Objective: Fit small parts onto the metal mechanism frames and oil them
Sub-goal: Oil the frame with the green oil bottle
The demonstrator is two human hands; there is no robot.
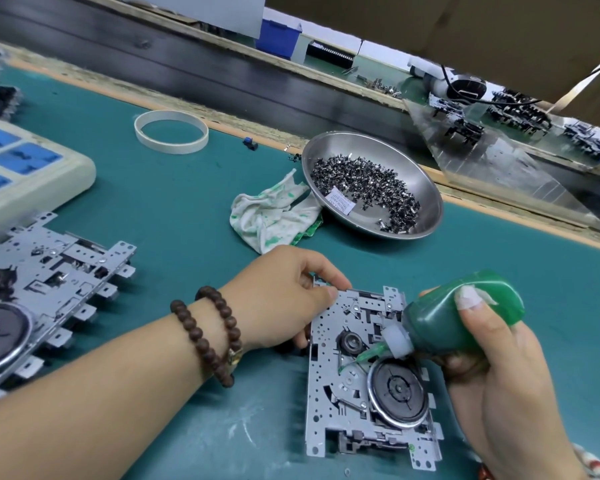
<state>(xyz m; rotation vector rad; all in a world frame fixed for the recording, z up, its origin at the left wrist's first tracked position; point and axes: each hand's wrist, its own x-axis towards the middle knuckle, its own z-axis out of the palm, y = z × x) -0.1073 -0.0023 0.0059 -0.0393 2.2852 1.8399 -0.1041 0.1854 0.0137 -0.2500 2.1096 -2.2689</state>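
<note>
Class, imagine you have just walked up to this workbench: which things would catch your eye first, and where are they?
First, the green oil bottle gripped in the right hand at lower right, its nozzle tipped down onto the metal mechanism frame, which the left hand holds at its top corner. Next, the steel bowl of small dark parts behind them, a crumpled rag against its left side.
</note>
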